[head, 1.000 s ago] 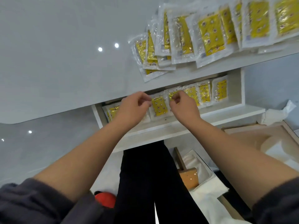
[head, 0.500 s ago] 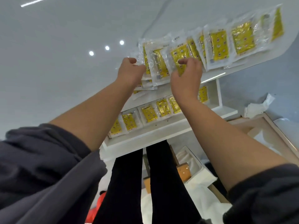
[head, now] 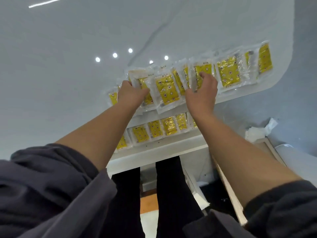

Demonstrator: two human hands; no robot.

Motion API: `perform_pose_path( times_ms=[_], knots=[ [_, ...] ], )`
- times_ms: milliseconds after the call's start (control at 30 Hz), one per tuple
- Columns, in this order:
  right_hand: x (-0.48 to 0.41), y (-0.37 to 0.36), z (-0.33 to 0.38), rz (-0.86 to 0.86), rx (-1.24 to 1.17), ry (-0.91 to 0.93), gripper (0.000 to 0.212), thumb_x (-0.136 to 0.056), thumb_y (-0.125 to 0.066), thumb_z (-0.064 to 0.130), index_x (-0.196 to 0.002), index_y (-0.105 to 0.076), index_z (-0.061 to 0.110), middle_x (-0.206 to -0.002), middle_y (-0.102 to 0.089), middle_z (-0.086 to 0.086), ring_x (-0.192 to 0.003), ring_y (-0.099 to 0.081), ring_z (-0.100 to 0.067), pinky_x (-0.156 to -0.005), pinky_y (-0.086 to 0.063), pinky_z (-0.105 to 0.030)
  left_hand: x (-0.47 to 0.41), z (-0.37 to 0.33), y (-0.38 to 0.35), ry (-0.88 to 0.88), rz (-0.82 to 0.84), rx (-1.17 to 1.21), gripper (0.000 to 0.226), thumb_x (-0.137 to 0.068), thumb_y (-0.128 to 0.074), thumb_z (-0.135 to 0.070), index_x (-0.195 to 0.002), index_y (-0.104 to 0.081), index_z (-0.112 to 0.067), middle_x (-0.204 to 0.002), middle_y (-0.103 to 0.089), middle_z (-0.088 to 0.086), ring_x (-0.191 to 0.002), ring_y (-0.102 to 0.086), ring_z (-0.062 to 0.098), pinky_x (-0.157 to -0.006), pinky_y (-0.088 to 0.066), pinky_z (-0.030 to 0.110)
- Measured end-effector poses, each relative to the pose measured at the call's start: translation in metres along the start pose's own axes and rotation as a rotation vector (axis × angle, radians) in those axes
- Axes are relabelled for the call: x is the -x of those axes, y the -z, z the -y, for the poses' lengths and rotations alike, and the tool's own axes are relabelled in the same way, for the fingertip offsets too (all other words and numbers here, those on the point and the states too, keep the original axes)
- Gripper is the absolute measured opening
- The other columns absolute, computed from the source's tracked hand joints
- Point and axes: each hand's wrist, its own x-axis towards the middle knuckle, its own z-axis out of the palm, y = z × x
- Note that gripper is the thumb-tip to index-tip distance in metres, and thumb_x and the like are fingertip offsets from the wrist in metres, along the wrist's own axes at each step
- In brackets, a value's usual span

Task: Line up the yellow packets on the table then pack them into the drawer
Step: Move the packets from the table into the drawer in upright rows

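Note:
Several yellow packets in clear wrap lie overlapped in a row near the white table's front edge. My left hand grips the packets at the row's left end, thumb over one of them. Further right, my right hand holds packets in the middle of the row, fingers curled on top. More packets continue to the right, untouched. Below the table edge the white drawer stands open with a line of yellow packets inside; my arms hide both of its ends.
My dark trouser legs stand under the drawer. A wooden frame and white sheets lie on the floor at the right, with crumpled white paper beyond them. The table's rounded corner is at the far right.
Both hands rose from the drawer to the packets on the table, then spread slightly apart along the row. The view tilted so the row sits lower in the frame.

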Motion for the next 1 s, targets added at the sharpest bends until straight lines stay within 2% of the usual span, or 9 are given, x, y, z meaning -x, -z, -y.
perform_pose_path(
  times_ms=[100,200,367,533,667,767,833,933,1000],
  knots=[
    [-0.015,0.011,-0.006,0.043,0.044,0.0,0.065,-0.085,-0.062,0.019,-0.144,-0.035,0.02,-0.153,-0.027,-0.005,-0.141,-0.026,-0.022,-0.111,-0.032,-0.046,0.003,-0.006,-0.011,0.026,-0.035,0.065,0.061,-0.084,-0.07,-0.034,-0.131,-0.038,-0.012,-0.111,-0.05,0.003,-0.084,-0.053,0.017,-0.075,-0.046,0.034],
    [-0.025,0.018,-0.013,0.082,0.068,-0.012,0.062,-0.089,-0.06,0.03,-0.145,-0.034,0.022,-0.155,-0.025,-0.004,-0.143,-0.022,-0.023,-0.111,-0.028,-0.044,0.005,-0.009,-0.023,0.019,-0.108,0.121,0.069,-0.082,-0.073,-0.033,-0.133,-0.031,-0.012,-0.115,-0.045,0.002,-0.093,-0.05,0.019,-0.077,-0.042,0.032],
    [-0.033,0.015,-0.028,0.165,0.039,-0.001,0.037,-0.089,-0.06,0.042,-0.122,-0.055,0.028,-0.139,-0.04,-0.002,-0.122,-0.045,-0.024,-0.1,-0.042,-0.044,0.01,-0.012,-0.04,0.034,-0.17,0.168,0.08,-0.069,-0.081,-0.041,-0.133,-0.039,-0.016,-0.121,-0.057,0.002,-0.101,-0.06,0.024,-0.087,-0.053,0.043],
    [-0.039,0.014,-0.033,0.099,0.14,0.008,0.02,-0.082,-0.066,0.046,-0.086,-0.061,0.026,-0.132,-0.043,0.002,-0.123,-0.043,-0.019,-0.091,-0.032,-0.039,0.014,-0.012,-0.056,0.064,-0.207,0.126,0.05,-0.076,-0.076,-0.04,-0.11,-0.059,-0.008,-0.104,-0.06,0.005,-0.096,-0.059,0.025,-0.078,-0.051,0.036],
    [-0.044,0.015,-0.032,0.066,0.123,0.004,0.025,-0.078,-0.072,0.044,-0.077,-0.06,0.023,-0.124,-0.045,0.003,-0.118,-0.046,-0.019,-0.091,-0.034,-0.039,0.016,-0.012,-0.063,0.057,-0.226,0.129,0.045,-0.081,-0.071,-0.035,-0.113,-0.057,-0.006,-0.104,-0.058,0.007,-0.096,-0.059,0.026,-0.08,-0.052,0.039],
    [-0.048,0.019,-0.032,0.056,0.186,0.082,0.028,-0.075,-0.076,0.044,-0.085,-0.059,0.024,-0.115,-0.048,0.004,-0.11,-0.048,-0.018,-0.091,-0.035,-0.036,0.016,-0.013,-0.065,0.035,-0.209,0.131,0.04,-0.08,-0.071,-0.035,-0.106,-0.056,-0.009,-0.104,-0.06,0.008,-0.097,-0.061,0.027,-0.084,-0.053,0.044],
    [-0.051,0.021,-0.031,0.076,0.235,0.166,0.037,-0.074,-0.078,0.043,-0.098,-0.057,0.025,-0.114,-0.05,0.005,-0.106,-0.049,-0.016,-0.092,-0.036,-0.034,0.017,-0.014,-0.067,0.03,-0.217,0.116,0.038,-0.08,-0.072,-0.036,-0.101,-0.051,-0.012,-0.099,-0.057,0.006,-0.096,-0.059,0.026,-0.083,-0.052,0.042],
    [-0.054,0.02,-0.027,0.152,0.193,0.259,0.062,-0.071,-0.082,0.038,-0.123,-0.05,0.025,-0.12,-0.053,0.005,-0.109,-0.053,-0.016,-0.093,-0.046,-0.04,0.017,-0.017,-0.07,0.031,-0.215,0.097,0.045,-0.084,-0.07,-0.036,-0.115,-0.049,-0.011,-0.096,-0.047,0.001,-0.096,-0.049,0.022,-0.085,-0.047,0.037],
    [-0.055,0.019,-0.025,0.207,0.206,0.287,0.066,-0.074,-0.08,0.038,-0.13,-0.047,0.025,-0.124,-0.053,0.005,-0.114,-0.052,-0.017,-0.095,-0.045,-0.039,0.017,-0.02,-0.07,0.03,-0.211,0.088,0.051,-0.085,-0.07,-0.036,-0.121,-0.048,-0.006,-0.102,-0.046,0.003,-0.099,-0.05,0.023,-0.09,-0.048,0.04]
  ],
)
